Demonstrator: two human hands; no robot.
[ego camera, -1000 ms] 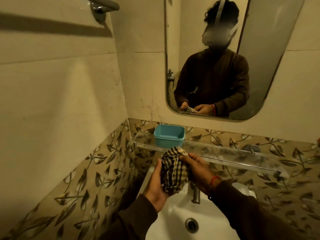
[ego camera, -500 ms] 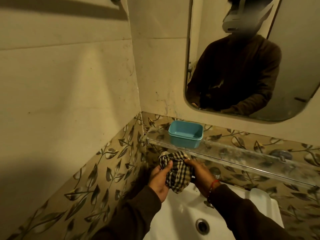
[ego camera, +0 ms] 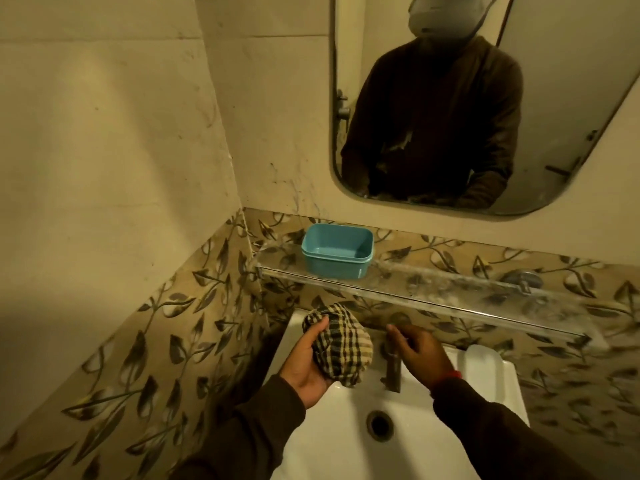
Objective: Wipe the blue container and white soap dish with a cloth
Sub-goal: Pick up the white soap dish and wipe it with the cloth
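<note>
A blue container (ego camera: 337,250), open and empty, stands on the left end of a glass shelf (ego camera: 450,292) above the sink. My left hand (ego camera: 306,358) grips a bunched checked cloth (ego camera: 341,344) over the sink's left side, below the container. My right hand (ego camera: 417,348) hangs over the tap with fingers apart and holds nothing; it is off the cloth. A white soap dish (ego camera: 483,363) lies on the sink's right rim, just right of my right wrist.
The white sink (ego camera: 346,431) has a drain (ego camera: 380,423) and a dark tap (ego camera: 393,370) under my right hand. A mirror (ego camera: 554,98) hangs above the shelf. Tiled walls close in at the left and behind.
My right hand has let go of the cloth and moved right over the tap. The cloth stays in my left hand. The view has tilted down, so more of the sink shows.
</note>
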